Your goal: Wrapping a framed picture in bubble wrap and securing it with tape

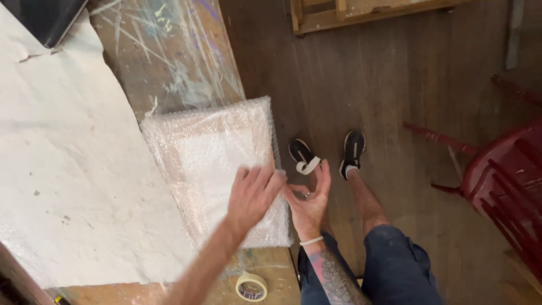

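Note:
A flat package wrapped in bubble wrap (209,152) lies on the worktable, its right side at the table's edge. My left hand (254,195) lies flat on the package's near right part, fingertips at the edge. My right hand (307,206), palm turned up, with a ring and a white wristband, is just off the table edge beside the left hand. It pinches a short curled strip of pale tape (307,165) in its fingertips. The two hands almost touch.
A roll of pale tape (251,286) lies on the table near the front edge. White paper (62,169) covers the table's left. A dark flat object (48,17) sits at the far left. A red chair (508,181) stands right, a wooden frame (350,14) beyond.

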